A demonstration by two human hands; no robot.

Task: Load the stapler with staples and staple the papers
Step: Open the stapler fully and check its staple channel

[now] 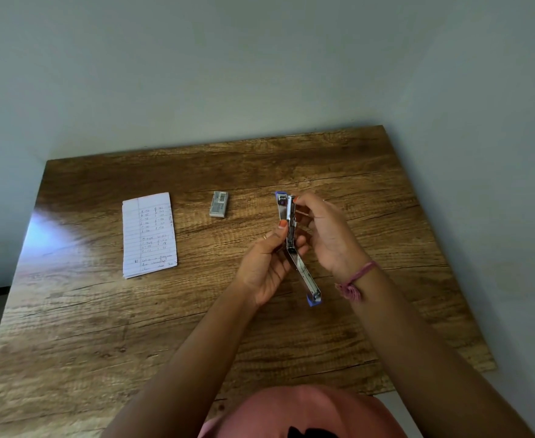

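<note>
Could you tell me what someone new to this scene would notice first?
Probably the stapler, swung open and held above the table right of centre by both hands: the left hand grips it from the left, and the right hand works at its upper part. Next, the lined papers with handwriting lying on the left, and the small staple box between the papers and the hands.

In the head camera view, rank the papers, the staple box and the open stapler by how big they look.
1. Papers, clearly largest.
2. Stapler, long but thin, held above the table and nearer the camera, which may flatter it.
3. Staple box, smallest.
</note>
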